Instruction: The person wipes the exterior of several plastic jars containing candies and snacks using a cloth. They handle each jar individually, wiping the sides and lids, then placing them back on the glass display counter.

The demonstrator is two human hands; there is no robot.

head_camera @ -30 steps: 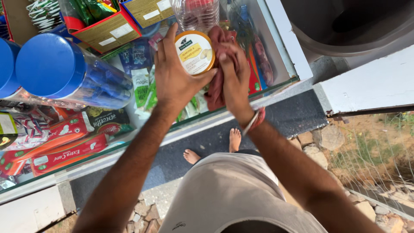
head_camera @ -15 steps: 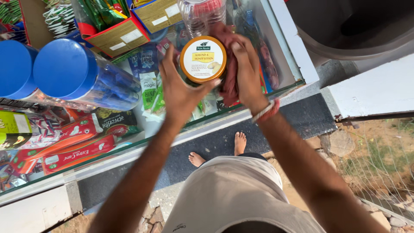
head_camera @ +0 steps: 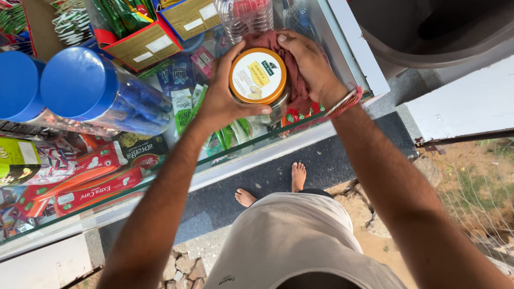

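Jar shifted up and right since 0.5 s ago, both hands went with it.
Head view: left hand (head_camera: pixel 222 99) fingers wrapped round the orange-lidded jar (head_camera: pixel 258 76), held over the glass counter (head_camera: pixel 257 147). Right hand (head_camera: pixel 309 61) presses a dark red cloth (head_camera: pixel 295 80) against the jar's far side, fingers curled on it. Blue-lidded jars (head_camera: pixel 80 85) lie well left.

Bright, even daylight; soft shadows only. Faint reflections on glass counter top (head_camera: pixel 160 176). Focus sharp at centre, slight wide-angle stretch and softness toward frame edges.
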